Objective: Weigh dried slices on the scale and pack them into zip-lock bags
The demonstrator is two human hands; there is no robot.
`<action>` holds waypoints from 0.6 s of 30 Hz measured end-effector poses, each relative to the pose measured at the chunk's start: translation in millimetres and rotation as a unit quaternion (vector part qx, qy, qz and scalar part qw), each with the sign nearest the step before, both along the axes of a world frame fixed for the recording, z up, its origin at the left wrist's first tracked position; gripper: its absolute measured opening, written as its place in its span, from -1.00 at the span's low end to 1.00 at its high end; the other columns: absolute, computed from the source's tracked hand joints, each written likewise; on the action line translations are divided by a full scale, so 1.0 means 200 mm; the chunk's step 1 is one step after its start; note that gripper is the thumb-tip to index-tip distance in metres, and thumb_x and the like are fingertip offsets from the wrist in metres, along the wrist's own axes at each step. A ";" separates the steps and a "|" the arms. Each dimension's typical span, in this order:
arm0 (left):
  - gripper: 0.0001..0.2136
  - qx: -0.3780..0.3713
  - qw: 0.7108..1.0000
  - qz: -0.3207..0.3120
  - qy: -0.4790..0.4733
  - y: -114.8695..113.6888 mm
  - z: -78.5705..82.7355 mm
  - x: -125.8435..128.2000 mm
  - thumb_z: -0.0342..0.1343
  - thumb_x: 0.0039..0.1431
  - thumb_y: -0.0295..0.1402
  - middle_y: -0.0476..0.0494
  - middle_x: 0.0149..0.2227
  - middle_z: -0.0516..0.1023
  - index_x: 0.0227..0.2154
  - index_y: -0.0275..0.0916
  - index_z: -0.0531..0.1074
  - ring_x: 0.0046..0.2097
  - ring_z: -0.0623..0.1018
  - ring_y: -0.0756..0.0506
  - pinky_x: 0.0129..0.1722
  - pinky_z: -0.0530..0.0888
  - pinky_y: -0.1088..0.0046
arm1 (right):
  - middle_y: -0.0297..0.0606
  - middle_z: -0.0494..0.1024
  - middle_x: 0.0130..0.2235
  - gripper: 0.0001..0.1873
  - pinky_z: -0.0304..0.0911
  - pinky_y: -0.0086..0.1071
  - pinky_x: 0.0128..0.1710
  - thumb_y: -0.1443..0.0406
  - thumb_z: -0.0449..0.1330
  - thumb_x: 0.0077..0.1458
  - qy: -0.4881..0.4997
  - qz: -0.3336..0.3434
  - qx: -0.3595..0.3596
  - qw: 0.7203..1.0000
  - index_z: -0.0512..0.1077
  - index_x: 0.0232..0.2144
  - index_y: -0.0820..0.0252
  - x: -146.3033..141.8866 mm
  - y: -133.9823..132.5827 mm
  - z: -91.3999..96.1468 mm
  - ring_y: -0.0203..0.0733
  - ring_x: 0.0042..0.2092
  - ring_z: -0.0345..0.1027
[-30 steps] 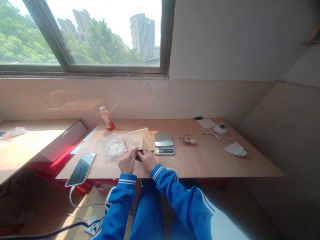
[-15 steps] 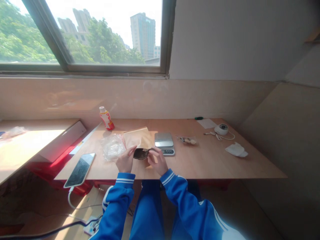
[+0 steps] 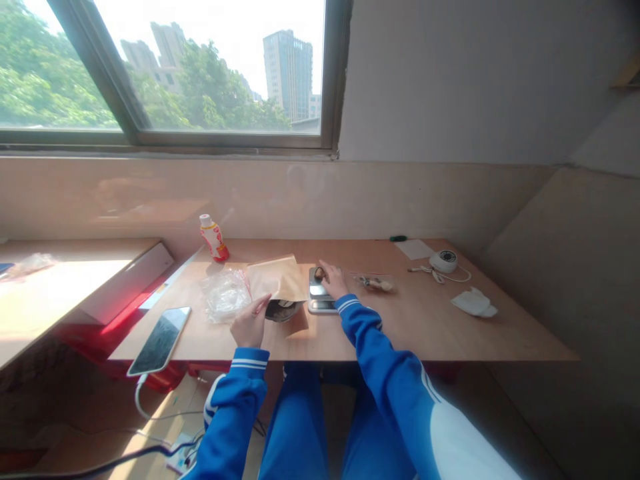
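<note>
Desktop: a pale plywood desktop (image 3: 430,333) runs across in front of me, below a window, and my blue tracksuit sleeves (image 3: 395,380) lie over its near edge.

Left hand: my left hand (image 3: 249,325) stands up near the desk edge, its fingertips (image 3: 265,303) at the lower edge of a kraft paper envelope (image 3: 277,279). The fingers are curled, but I can't tell whether they are pinching the paper or only touching it.

Dark piece: a dark rounded item (image 3: 283,310) lies at the envelope's lower edge, just beside my left hand. Its top is hidden by the paper, so I can't make out what it is.

Right hand: my right hand (image 3: 333,280) reaches out over a digital kitchen scale (image 3: 320,298), with my fingers (image 3: 323,267) drawn together at a small dark object (image 3: 319,273) on the metal platform. My hand covers part of the platform, and I can't tell whether I'm gripping the object.

Left of me: a crumpled clear plastic bag (image 3: 225,295) lies beside the envelope, and a smartphone (image 3: 159,340) lies near the desk edge.

Right of me: a small clear bag (image 3: 375,283) lies just past the scale, with a white crumpled tissue (image 3: 474,303) farther along.

Far edge: a red-and-white bottle (image 3: 214,238) stands upright, and a round white device (image 3: 443,261) with a white cable sits beside a sheet of paper (image 3: 414,249).
</note>
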State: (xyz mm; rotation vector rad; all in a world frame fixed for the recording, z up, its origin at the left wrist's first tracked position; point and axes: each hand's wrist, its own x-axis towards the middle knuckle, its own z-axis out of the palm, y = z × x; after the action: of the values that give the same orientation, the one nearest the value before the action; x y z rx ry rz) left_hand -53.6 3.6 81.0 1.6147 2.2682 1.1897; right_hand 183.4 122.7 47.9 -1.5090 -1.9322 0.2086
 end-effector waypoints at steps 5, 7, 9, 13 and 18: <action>-0.79 0.005 1.000 -0.001 -0.007 -0.01 0.01 0.00 0.13 0.07 -0.22 -0.04 -0.37 0.61 -0.21 0.02 0.54 -0.34 0.52 -0.07 -0.42 0.28 0.52 | 0.06 0.35 0.07 -0.34 0.09 -0.10 0.04 0.45 -0.01 -0.01 -0.014 -0.064 -0.053 0.996 0.06 0.19 0.37 0.04 -0.04 -0.03 0.02 0.06 0.22; -0.79 0.003 1.000 0.001 -0.008 -0.01 0.01 0.01 0.12 0.07 -0.22 -0.04 -0.35 0.61 -0.21 0.02 0.54 -0.33 0.51 -0.07 -0.41 0.28 0.51 | 0.05 0.33 0.09 -0.38 0.05 -0.04 0.07 0.43 0.00 0.02 -0.008 -0.063 -0.052 0.997 0.10 0.17 0.33 0.05 -0.09 -0.02 0.04 0.10 0.18; -0.78 -0.005 1.000 0.005 -0.008 0.00 0.00 0.01 0.12 0.08 -0.21 -0.04 -0.35 0.61 -0.20 0.03 0.53 -0.33 0.51 -0.08 -0.41 0.28 0.51 | 0.00 0.33 0.09 -0.48 0.03 -0.05 0.09 0.41 -0.01 0.05 0.030 -0.048 0.007 0.998 0.19 0.11 0.29 0.03 -0.17 0.00 0.01 0.13 0.14; -0.76 -0.009 1.000 0.011 0.000 0.01 -0.01 0.04 0.11 0.08 -0.18 -0.04 -0.36 0.60 -0.18 0.02 0.52 -0.34 0.49 -0.08 -0.42 0.27 0.50 | -0.14 0.45 -0.16 -0.69 0.20 -0.25 0.01 0.42 -0.08 0.13 0.098 0.104 0.107 0.984 0.39 -0.15 0.23 -0.12 -0.38 0.04 -0.15 -0.04 0.29; -0.76 -0.013 1.000 0.019 0.009 -0.01 -0.02 0.07 0.10 0.09 -0.18 -0.05 -0.35 0.60 -0.18 0.03 0.52 -0.36 0.50 -0.09 -0.44 0.26 0.49 | -0.11 0.44 -0.05 -0.63 0.23 -0.31 0.00 0.51 -0.08 0.09 -0.016 0.282 0.073 0.956 0.38 -0.10 0.28 -0.39 -0.53 0.04 -0.15 0.02 0.27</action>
State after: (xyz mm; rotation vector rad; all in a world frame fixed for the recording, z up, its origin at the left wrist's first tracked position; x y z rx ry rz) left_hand -39.2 2.3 77.4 1.5872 2.3255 1.1541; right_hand 106.1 16.9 55.8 -0.8403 -2.3101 0.2814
